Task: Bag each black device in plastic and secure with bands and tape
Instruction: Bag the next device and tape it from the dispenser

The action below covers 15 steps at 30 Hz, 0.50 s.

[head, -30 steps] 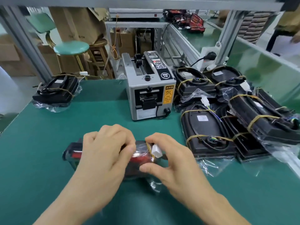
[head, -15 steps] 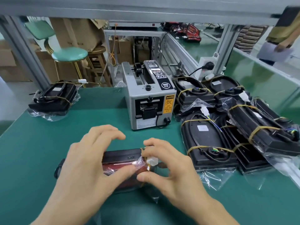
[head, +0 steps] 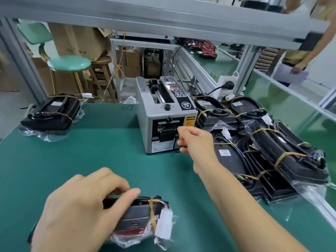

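Black device in clear plastic bag [head: 138, 220], already banded, lies at the near bench [head: 91, 151] edge, gripped by left hand [head: 80, 211]. Right hand [head: 196, 140], fingers loosely curled and holding nothing, reaches the grey tape dispenser [head: 163, 124]. Recommendation: keep the bag fold pinned, draw tape off squarely.

Left hand [head: 81, 206] curled low; right hand [head: 195, 140] reaches forward, fingers [head: 181, 130] bent.
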### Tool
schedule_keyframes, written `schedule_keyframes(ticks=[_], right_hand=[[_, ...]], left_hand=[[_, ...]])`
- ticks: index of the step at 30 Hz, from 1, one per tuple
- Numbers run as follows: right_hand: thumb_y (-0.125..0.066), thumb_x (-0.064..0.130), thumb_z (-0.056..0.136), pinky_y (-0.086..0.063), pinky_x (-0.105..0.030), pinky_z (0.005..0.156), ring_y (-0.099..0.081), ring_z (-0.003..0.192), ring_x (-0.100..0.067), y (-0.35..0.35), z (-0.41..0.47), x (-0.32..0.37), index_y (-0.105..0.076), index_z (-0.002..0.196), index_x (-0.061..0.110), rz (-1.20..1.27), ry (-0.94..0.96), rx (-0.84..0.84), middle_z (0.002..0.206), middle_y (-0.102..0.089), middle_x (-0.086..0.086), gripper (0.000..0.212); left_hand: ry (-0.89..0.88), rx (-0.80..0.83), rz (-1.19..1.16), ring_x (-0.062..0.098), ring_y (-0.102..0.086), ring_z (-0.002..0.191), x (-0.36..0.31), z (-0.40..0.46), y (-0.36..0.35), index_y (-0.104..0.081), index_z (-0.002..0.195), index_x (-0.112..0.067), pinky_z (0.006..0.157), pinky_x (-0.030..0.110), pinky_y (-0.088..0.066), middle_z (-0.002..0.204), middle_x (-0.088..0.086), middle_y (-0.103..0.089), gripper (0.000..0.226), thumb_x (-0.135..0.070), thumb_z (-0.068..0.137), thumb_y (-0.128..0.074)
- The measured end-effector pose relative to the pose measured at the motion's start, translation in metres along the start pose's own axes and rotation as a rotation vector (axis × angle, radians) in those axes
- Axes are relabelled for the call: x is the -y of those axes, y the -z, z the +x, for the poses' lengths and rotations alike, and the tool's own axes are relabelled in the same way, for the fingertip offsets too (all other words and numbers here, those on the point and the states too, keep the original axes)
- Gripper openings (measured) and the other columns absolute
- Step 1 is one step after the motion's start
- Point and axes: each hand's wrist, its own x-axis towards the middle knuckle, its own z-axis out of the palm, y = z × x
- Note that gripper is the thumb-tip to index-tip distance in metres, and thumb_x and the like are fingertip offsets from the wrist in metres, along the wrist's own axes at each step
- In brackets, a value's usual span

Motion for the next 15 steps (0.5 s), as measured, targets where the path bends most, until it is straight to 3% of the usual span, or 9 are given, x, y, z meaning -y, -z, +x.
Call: schedule_keyframes(ticks=[2,4,6,8,10,13,15], right_hand=[[-0.064,0.011,0.088,-0.045,-0.017,0.047,-0.052,0.049,-0.004,-0.011,0.006,0.003,-0.07,0.079,0.017,0.004,-0.015,-0.037,0.057,-0.057,0.01,0.012],[-0.067,0.012,0.088,-0.046,-0.018,0.047,-0.053,0.052,-0.007,-0.018,0.008,0.004,-0.069,0.078,0.016,-0.012,-0.03,-0.069,0.062,-0.058,0.005,0.011],[-0.07,0.015,0.086,-0.046,-0.017,0.046,-0.052,0.053,-0.009,-0.021,0.009,0.004,-0.069,0.079,0.015,-0.016,-0.05,-0.097,0.063,-0.059,0.002,0.008],[-0.072,0.017,0.085,-0.045,-0.016,0.045,-0.051,0.051,-0.008,-0.022,0.01,0.005,-0.07,0.085,0.013,-0.014,-0.072,-0.119,0.063,-0.059,0.0,0.005],[-0.074,0.018,0.083,-0.044,-0.016,0.043,-0.049,0.048,-0.008,-0.024,0.01,0.006,-0.07,0.086,0.012,-0.011,-0.091,-0.134,0.06,-0.058,0.0,0.008],[-0.075,0.015,0.082,-0.039,-0.015,0.038,-0.043,0.043,-0.008,-0.028,0.012,0.007,-0.067,0.078,0.012,0.03,-0.136,-0.154,0.053,-0.052,0.0,0.009],[-0.074,0.012,0.082,-0.035,-0.013,0.036,-0.038,0.04,-0.009,-0.031,0.013,0.009,-0.065,0.073,0.012,0.071,-0.175,-0.174,0.052,-0.048,-0.001,0.013]], left_hand=[[-0.003,0.027,-0.146,0.007,-0.055,0.058,0.004,0.002,0.005,-0.06,0.059,-0.038,0.06,0.025,-0.044,0.062,-0.023,-0.059,0.024,-0.061,0.063,-0.058],[-0.136,0.166,-0.216,-0.002,-0.055,0.065,0.012,0.008,0.012,-0.061,0.067,-0.04,0.062,0.016,-0.041,0.069,-0.022,-0.062,0.023,-0.06,0.057,-0.063],[-0.294,0.348,-0.201,-0.006,-0.056,0.069,0.018,0.012,0.017,-0.061,0.077,-0.042,0.066,0.017,-0.042,0.073,-0.021,-0.06,0.03,-0.058,0.053,-0.067],[-0.314,0.433,-0.179,0.0,-0.057,0.071,0.024,0.014,0.017,-0.057,0.085,-0.044,0.07,0.022,-0.044,0.078,-0.023,-0.056,0.04,-0.059,0.05,-0.067],[-0.257,0.395,-0.186,0.003,-0.057,0.067,0.024,0.011,0.014,-0.055,0.085,-0.045,0.066,0.029,-0.05,0.079,-0.025,-0.055,0.039,-0.059,0.051,-0.068],[-0.23,0.228,-0.091,-0.001,-0.048,0.054,0.018,0.007,0.011,-0.053,0.082,-0.041,0.046,0.02,-0.047,0.076,-0.027,-0.054,0.035,-0.06,0.054,-0.061],[-0.188,0.153,-0.074,0.004,-0.048,0.051,0.013,0.007,0.009,-0.052,0.082,-0.039,0.04,0.023,-0.047,0.071,-0.026,-0.055,0.035,-0.061,0.054,-0.056]])
